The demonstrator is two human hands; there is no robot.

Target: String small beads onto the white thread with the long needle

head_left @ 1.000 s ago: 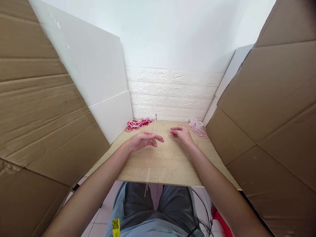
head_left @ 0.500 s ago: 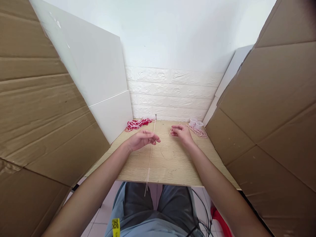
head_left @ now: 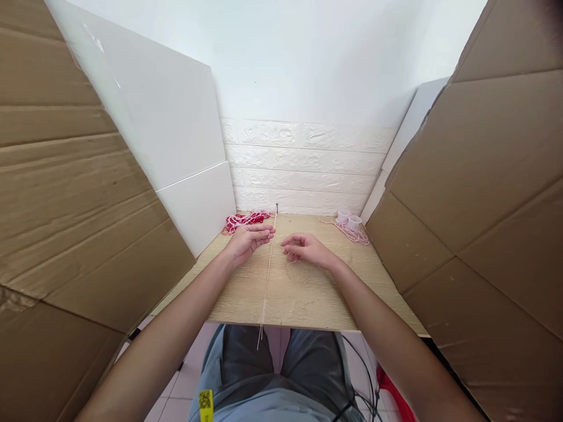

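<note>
A pale cord (head_left: 268, 275) runs taut over the wooden table from a small dark peg (head_left: 277, 206) at the back to the front edge, where loose ends hang. My left hand (head_left: 249, 241) is just left of the cord, fingers pressed together with a bit of thin thread at the fingertips. Across the cord, my right hand (head_left: 308, 250) has its fingers curled and thumb tucked toward them, close to the cord. A thin pale thread (head_left: 288, 272) loops on the table below the right hand; its upper part is hidden by the fingers.
Red and pink-white cords (head_left: 246, 221) lie bunched at the back left. At the back right are small clear cups (head_left: 353, 222) and a pink-white cord bundle (head_left: 355, 235). Cardboard panels (head_left: 475, 193) flank the table (head_left: 316, 308), and a white brick-pattern wall (head_left: 325, 155) stands behind.
My right hand has moved left and slightly down, close to the cord. My left hand has drawn slightly left and up, its fingers straighter and closer together.
</note>
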